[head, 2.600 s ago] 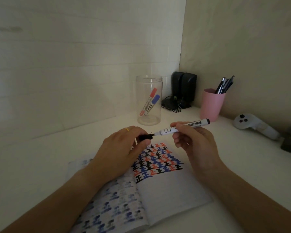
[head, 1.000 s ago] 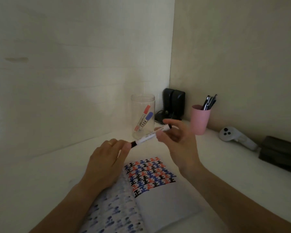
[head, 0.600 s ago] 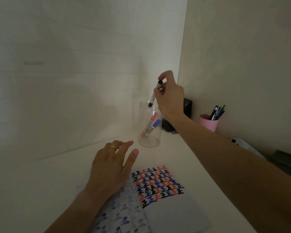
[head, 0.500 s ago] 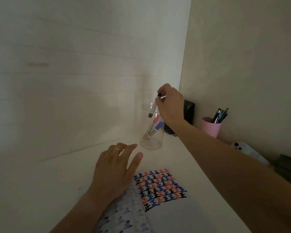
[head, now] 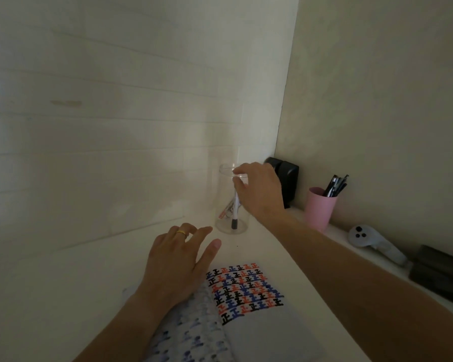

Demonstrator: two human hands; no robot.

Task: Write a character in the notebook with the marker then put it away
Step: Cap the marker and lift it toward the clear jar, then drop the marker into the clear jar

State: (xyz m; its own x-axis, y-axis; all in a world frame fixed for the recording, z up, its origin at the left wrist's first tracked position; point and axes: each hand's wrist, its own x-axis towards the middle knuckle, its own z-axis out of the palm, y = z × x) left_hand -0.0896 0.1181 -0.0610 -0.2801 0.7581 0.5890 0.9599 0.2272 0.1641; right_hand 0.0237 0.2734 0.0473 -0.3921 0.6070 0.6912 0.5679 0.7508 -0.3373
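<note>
your white desk [head: 63, 278] fills the lower part of the view, running into the corner of the two pale walls. on it, nearest you, lies the open paper notebook [head: 259, 327], its right page carrying rows of black, red and blue characters. your left hand [head: 178, 265] rests flat on the notebook's left page, fingers spread and grasping nothing, pinning the book down.

further back stands the tall clear plastic jar [head: 226, 199]. half a second ago your right hand [head: 259, 190] held the white marker with the black cap [head: 235, 212] over the jar's mouth; now the marker stands nearly upright inside the jar, cap end down on the bottom, next to the other markers already there. your right hand has dropped to the rim, fingers curled loosely at the opening. whether the fingertips still touch the marker's top end you cannot tell from here, since the hand covers it, but the grip looks released.

that change means the putting-away step looks as good as finished: the writing shows on the page and the marker is stowed. what remains, by my judgement, is only to draw your right hand clear without knocking the light jar.
</note>
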